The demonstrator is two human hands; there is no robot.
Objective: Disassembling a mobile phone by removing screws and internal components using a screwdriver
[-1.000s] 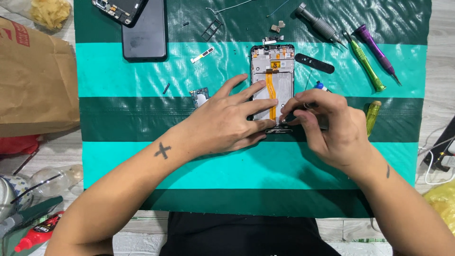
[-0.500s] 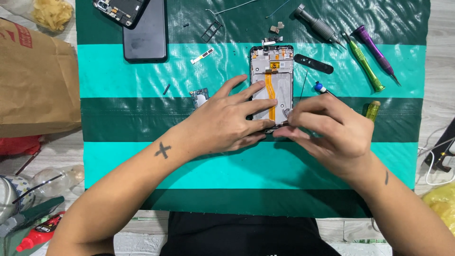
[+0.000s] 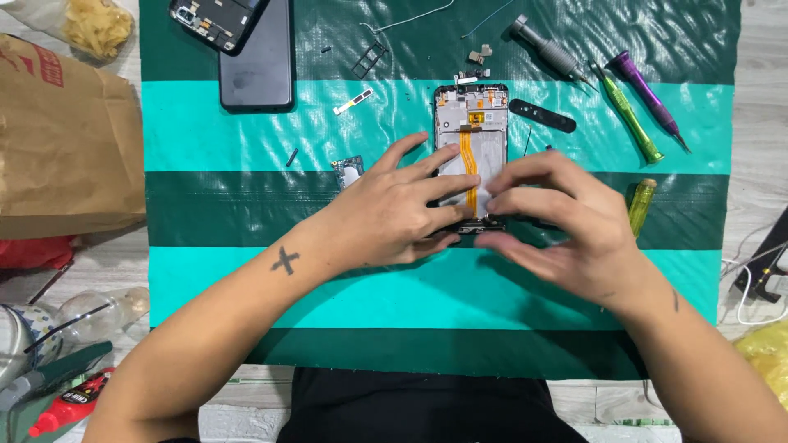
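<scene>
An opened phone frame (image 3: 472, 123) with an orange ribbon cable (image 3: 468, 160) lies on the green striped mat (image 3: 246, 131). My left hand (image 3: 394, 217) presses on the frame's lower left, fingers spread across it. My right hand (image 3: 566, 230) hovers over the frame's lower right, blurred. Its fingertips meet near the lower end of the ribbon cable, and whether they pinch anything is unclear. The frame's bottom edge is hidden under both hands.
A black phone (image 3: 256, 57) and another opened frame (image 3: 215, 20) lie at the back left. A small circuit board (image 3: 349, 171), black strip (image 3: 542, 115), grey (image 3: 546, 49), green (image 3: 628, 115), purple (image 3: 648, 94) and yellow (image 3: 640, 205) screwdrivers surround the work. A paper bag (image 3: 66, 148) stands left.
My right hand has lifted from the frame's bottom edge and moved up, fingers stretching toward the ribbon cable. My left hand has stayed on the frame.
</scene>
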